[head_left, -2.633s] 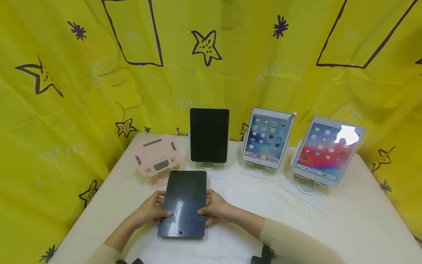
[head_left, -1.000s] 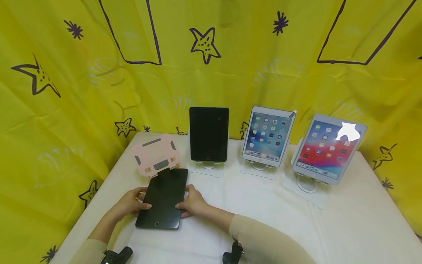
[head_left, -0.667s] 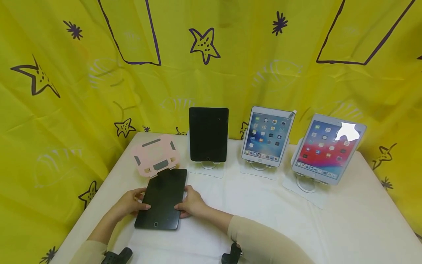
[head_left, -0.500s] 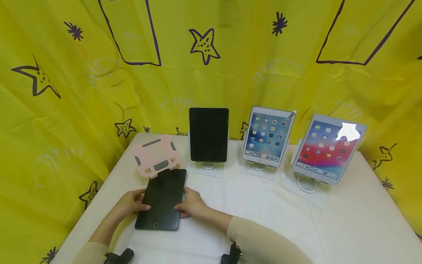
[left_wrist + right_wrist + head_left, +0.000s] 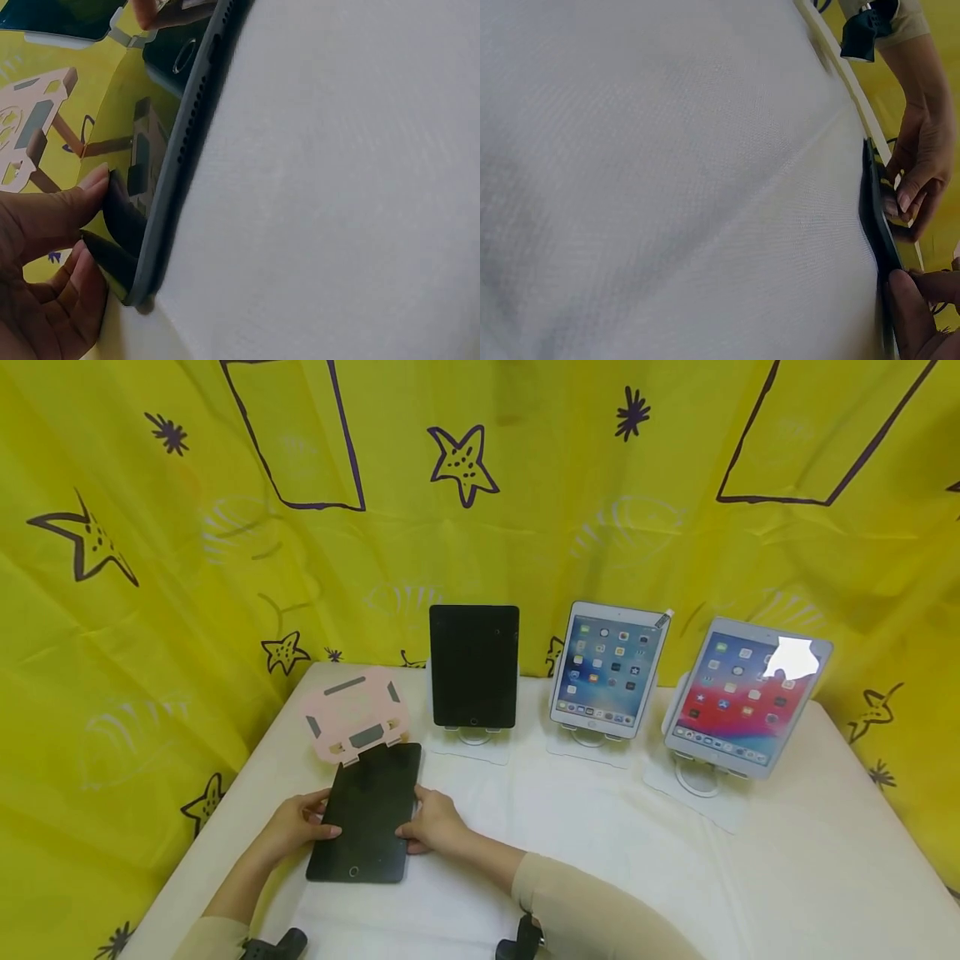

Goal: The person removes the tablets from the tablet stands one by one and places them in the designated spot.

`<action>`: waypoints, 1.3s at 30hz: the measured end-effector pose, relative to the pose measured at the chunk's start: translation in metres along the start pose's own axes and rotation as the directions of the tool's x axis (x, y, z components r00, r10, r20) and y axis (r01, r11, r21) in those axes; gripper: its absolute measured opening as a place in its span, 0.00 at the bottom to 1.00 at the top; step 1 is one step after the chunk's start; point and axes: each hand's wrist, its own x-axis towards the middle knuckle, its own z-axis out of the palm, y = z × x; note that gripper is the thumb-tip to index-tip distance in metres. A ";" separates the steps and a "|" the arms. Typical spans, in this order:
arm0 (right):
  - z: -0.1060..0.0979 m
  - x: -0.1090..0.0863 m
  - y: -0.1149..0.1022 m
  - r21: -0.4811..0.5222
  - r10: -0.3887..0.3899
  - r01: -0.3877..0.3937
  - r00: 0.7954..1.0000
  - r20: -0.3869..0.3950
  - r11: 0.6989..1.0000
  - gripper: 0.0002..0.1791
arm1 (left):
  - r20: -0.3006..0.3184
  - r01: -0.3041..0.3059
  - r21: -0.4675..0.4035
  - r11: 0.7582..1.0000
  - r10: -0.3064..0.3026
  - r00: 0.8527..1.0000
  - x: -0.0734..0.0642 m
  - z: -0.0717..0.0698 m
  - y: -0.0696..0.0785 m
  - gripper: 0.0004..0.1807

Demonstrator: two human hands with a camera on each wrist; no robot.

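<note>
Both hands grip a black tablet by its long sides, close over the white tablecloth. My left hand has its thumb on the screen near the left edge and its fingers at the side. On the opposite edge, my right hand pinches the tablet likewise, thumb on top. The home button faces the person. In the head view the tablet's far end overlaps the lower lip of a pink tablet stand and hides its base. The left wrist view shows the tablet's speaker-hole edge and the stand mirrored in its screen.
Along the back stand a black-screen tablet, a white tablet with a blue screen and another with a red-blue screen, each on a white stand. A yellow curtain hangs behind the white table.
From 2.6 seconds ago, both hands have carried the tablet left and lower, toward the front of the pink stand. Over the last second it shifts only slightly left.
</note>
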 end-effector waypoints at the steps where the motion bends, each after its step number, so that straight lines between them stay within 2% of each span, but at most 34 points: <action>1: 0.000 0.000 -0.001 -0.009 0.001 -0.001 1.000 0.003 1.000 0.41 | -0.002 0.001 -0.004 1.000 -0.001 1.000 0.000 0.000 0.000 0.40; 4: -0.001 0.000 -0.001 -0.025 -0.009 0.010 1.000 0.009 1.000 0.39 | -0.008 0.004 -0.009 1.000 -0.004 1.000 0.000 -0.001 0.000 0.40; 8: -0.008 0.002 0.002 0.002 -0.036 0.036 0.999 0.020 0.999 0.37 | -0.019 0.009 -0.008 1.000 -0.009 1.000 -0.002 -0.002 0.002 0.40; 11: -0.014 0.003 0.004 -0.047 -0.100 0.101 0.995 0.029 0.994 0.36 | -0.031 0.019 -0.018 1.000 -0.019 0.999 -0.004 -0.002 0.003 0.39; 14: -0.021 0.003 0.004 -0.115 -0.163 0.167 0.986 0.041 0.979 0.36 | -0.037 0.035 -0.063 0.997 -0.037 0.999 -0.006 -0.001 0.006 0.38; 17: -0.026 0.003 0.002 -0.154 -0.200 0.203 0.979 0.036 0.967 0.35 | -0.026 0.023 -0.115 0.993 -0.027 0.999 -0.008 0.000 0.011 0.38; 23: -0.035 0.001 -0.001 -0.188 -0.231 0.225 0.973 -0.011 0.956 0.33 | -0.024 -0.044 -0.171 0.984 0.041 0.999 -0.007 0.002 0.023 0.36; 30: -0.046 -0.003 -0.006 -0.191 -0.231 0.214 0.970 -0.073 0.958 0.33 | -0.091 -0.100 -0.214 0.972 0.082 0.992 -0.004 0.005 0.039 0.34; 34: -0.054 -0.004 -0.008 -0.172 -0.245 0.224 0.963 -0.109 0.959 0.34 | -0.087 -0.140 -0.216 0.966 0.124 0.989 -0.002 0.007 0.046 0.35; 39: -0.066 -0.004 -0.012 -0.120 -0.233 0.216 0.961 -0.148 0.969 0.35 | -0.080 -0.145 -0.212 0.967 0.131 0.988 0.003 0.010 0.056 0.38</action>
